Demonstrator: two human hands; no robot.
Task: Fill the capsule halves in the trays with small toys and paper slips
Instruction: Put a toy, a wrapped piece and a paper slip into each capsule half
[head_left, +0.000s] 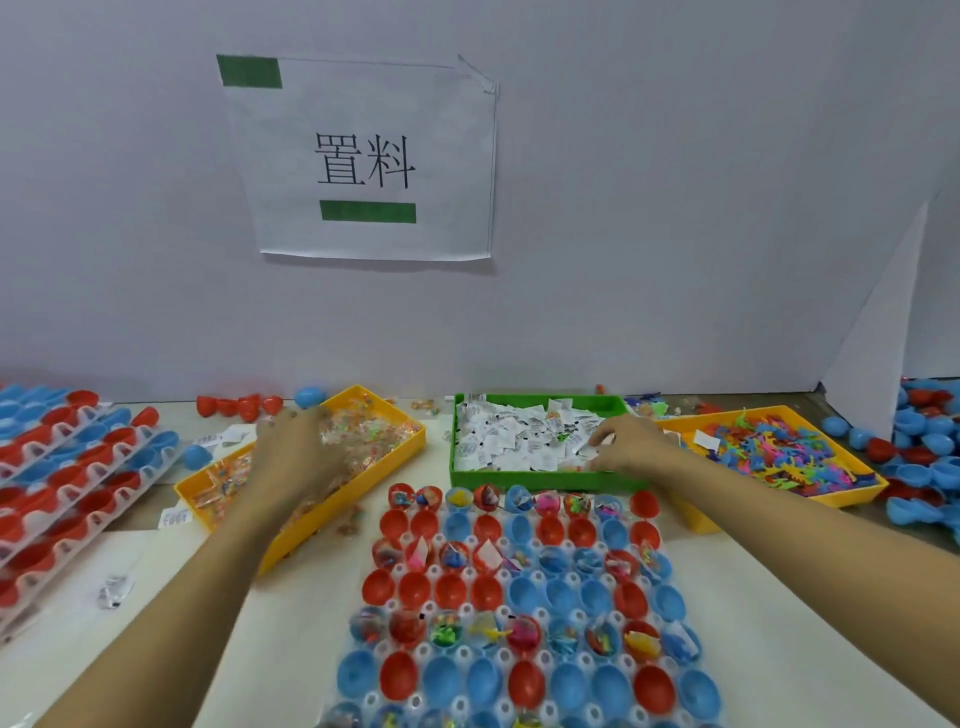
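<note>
She's restocking: left hand (291, 447) spread over the yellow bin (395, 447) at eleven o'clock, right hand (623, 447) pinching slips (519, 441) at one, next due in the tray's (685, 654) empty capsule halves (452, 590)

A clear plastic tray of red and blue capsule halves (524, 597) lies at the near edge of the white table (810, 649), in the middle. Behind it sits a green bin of white paper slips (524, 441). Left of that bin, a yellow bin of small wrapped toys (306, 462) lies at an angle — right of it, a yellow bin of plastic figures (779, 457). Stacked trays of capsule halves (67, 467) fill the left edge; loose capsule halves (924, 457) crowd the right edge. A printed paper sign (363, 156) hangs on the wall behind.
</note>
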